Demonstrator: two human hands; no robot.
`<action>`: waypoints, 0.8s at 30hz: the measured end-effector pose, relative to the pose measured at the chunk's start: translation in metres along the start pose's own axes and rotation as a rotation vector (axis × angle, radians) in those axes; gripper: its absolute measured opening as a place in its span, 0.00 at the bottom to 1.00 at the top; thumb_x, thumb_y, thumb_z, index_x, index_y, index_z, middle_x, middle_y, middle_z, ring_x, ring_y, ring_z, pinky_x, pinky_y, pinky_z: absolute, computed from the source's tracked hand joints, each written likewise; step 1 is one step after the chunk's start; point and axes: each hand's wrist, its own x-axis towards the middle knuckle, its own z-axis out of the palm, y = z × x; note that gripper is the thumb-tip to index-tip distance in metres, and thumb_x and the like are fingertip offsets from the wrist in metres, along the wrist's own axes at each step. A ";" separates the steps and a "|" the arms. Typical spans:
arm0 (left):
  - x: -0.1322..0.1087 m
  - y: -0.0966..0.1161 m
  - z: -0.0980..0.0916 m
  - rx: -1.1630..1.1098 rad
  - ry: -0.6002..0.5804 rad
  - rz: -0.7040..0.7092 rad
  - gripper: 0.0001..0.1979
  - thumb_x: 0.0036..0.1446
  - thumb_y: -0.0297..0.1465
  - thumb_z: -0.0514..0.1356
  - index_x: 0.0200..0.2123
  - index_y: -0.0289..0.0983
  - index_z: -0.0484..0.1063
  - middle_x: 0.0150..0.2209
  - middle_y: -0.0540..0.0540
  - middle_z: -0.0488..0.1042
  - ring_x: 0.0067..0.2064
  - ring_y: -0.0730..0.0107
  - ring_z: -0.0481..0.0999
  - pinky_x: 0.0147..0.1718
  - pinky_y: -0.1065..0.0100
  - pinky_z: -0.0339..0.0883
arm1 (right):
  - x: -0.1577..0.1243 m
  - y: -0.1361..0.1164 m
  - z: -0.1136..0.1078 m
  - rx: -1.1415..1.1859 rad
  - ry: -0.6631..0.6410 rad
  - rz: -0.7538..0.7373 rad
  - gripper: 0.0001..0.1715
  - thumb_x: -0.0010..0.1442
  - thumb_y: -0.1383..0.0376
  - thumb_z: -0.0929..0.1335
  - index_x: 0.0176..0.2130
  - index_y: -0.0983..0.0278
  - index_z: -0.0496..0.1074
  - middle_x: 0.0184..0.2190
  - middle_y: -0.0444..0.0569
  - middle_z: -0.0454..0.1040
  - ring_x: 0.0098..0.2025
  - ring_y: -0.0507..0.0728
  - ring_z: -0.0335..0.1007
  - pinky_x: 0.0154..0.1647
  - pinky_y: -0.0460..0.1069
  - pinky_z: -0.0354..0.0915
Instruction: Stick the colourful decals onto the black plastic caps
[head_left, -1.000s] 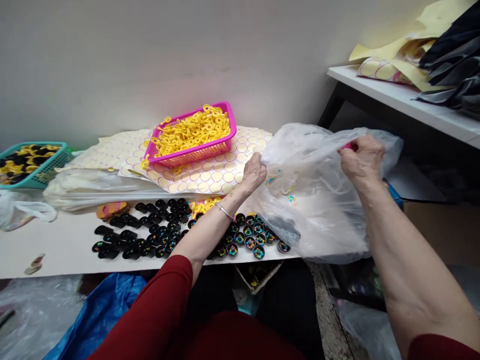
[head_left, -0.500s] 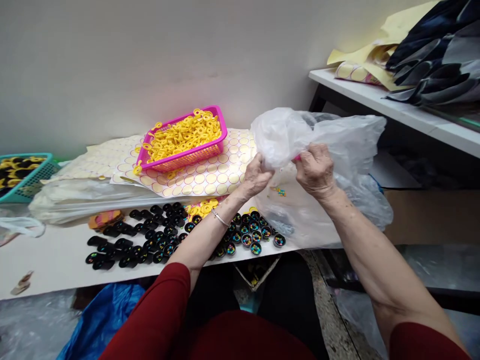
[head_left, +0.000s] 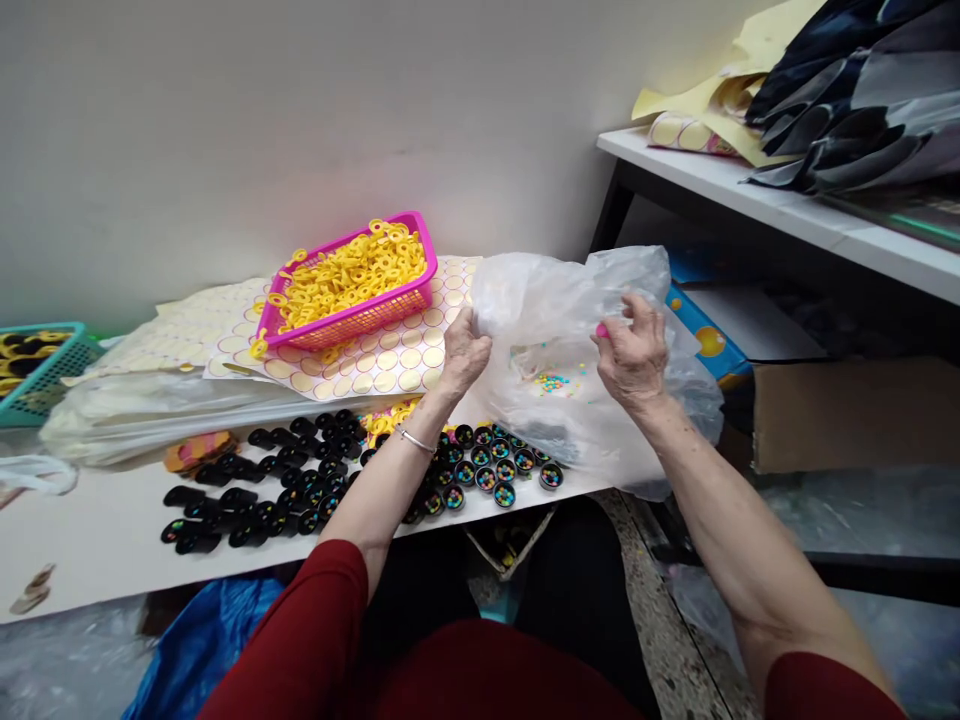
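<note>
A translucent plastic bag (head_left: 555, 290) lies spread and crumpled on the right part of the table, with a scatter of tiny coloured beads (head_left: 551, 383) showing in or through it. My left hand (head_left: 465, 352) grips the bag's left edge between thumb and fingers. My right hand (head_left: 636, 350) is over the bag's right side, pinching a small bright pink thing (head_left: 602, 330) between thumb and forefinger, its other fingers loosely curled. What the pink thing is I cannot make out. Nearer to me stand several small black cups (head_left: 504, 494) with coloured beads inside.
A pink basket (head_left: 349, 325) heaped with yellow rings sits on sticker sheets (head_left: 390, 365) at the back. Further left are more black pieces (head_left: 240, 500) and a teal basket (head_left: 52, 385). A white shelf (head_left: 705, 185) juts in at right above a cardboard box (head_left: 855, 415).
The bag has gone from bunched up between my hands to lowered and opened out, showing more beads. My hands have moved slightly apart. The view has shifted a little to the right.
</note>
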 end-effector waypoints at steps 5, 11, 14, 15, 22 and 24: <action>-0.026 0.003 0.008 0.435 0.168 0.221 0.25 0.51 0.22 0.54 0.55 0.32 0.67 0.59 0.30 0.69 0.65 0.49 0.64 0.63 0.51 0.60 | -0.027 -0.003 0.007 0.042 -0.399 0.104 0.13 0.64 0.62 0.63 0.40 0.63 0.76 0.39 0.54 0.74 0.43 0.59 0.66 0.41 0.51 0.62; -0.042 0.025 0.061 0.603 -0.729 0.418 0.17 0.54 0.19 0.52 0.44 0.33 0.76 0.47 0.37 0.78 0.51 0.60 0.76 0.54 0.62 0.70 | -0.027 0.000 0.026 -0.045 -0.845 0.189 0.16 0.62 0.64 0.63 0.43 0.63 0.79 0.40 0.54 0.77 0.41 0.58 0.70 0.36 0.48 0.60; -0.036 0.025 0.080 0.643 -0.884 0.180 0.16 0.53 0.18 0.55 0.43 0.30 0.77 0.49 0.36 0.77 0.52 0.61 0.76 0.53 0.65 0.70 | -0.024 0.001 0.031 -0.084 -0.924 0.166 0.16 0.59 0.67 0.64 0.42 0.65 0.80 0.40 0.55 0.78 0.41 0.58 0.71 0.35 0.48 0.59; -0.034 0.023 0.084 0.647 -0.893 0.131 0.16 0.53 0.18 0.56 0.43 0.30 0.77 0.50 0.36 0.76 0.53 0.60 0.76 0.53 0.66 0.70 | -0.024 0.001 0.033 -0.099 -0.939 0.161 0.17 0.59 0.68 0.63 0.42 0.65 0.80 0.40 0.56 0.78 0.41 0.58 0.72 0.35 0.48 0.59; -0.021 0.009 0.091 0.603 -0.880 0.005 0.13 0.51 0.20 0.60 0.41 0.32 0.77 0.47 0.39 0.77 0.50 0.61 0.77 0.49 0.69 0.71 | -0.018 0.004 0.042 -0.123 -1.034 0.123 0.18 0.56 0.72 0.63 0.39 0.67 0.81 0.41 0.58 0.77 0.43 0.60 0.73 0.36 0.49 0.59; -0.019 0.007 0.094 0.583 -0.875 -0.025 0.13 0.50 0.20 0.60 0.40 0.31 0.77 0.46 0.39 0.78 0.48 0.61 0.77 0.47 0.70 0.71 | -0.017 0.004 0.045 -0.102 -1.043 0.121 0.17 0.57 0.71 0.64 0.38 0.66 0.81 0.40 0.57 0.78 0.43 0.60 0.72 0.36 0.48 0.59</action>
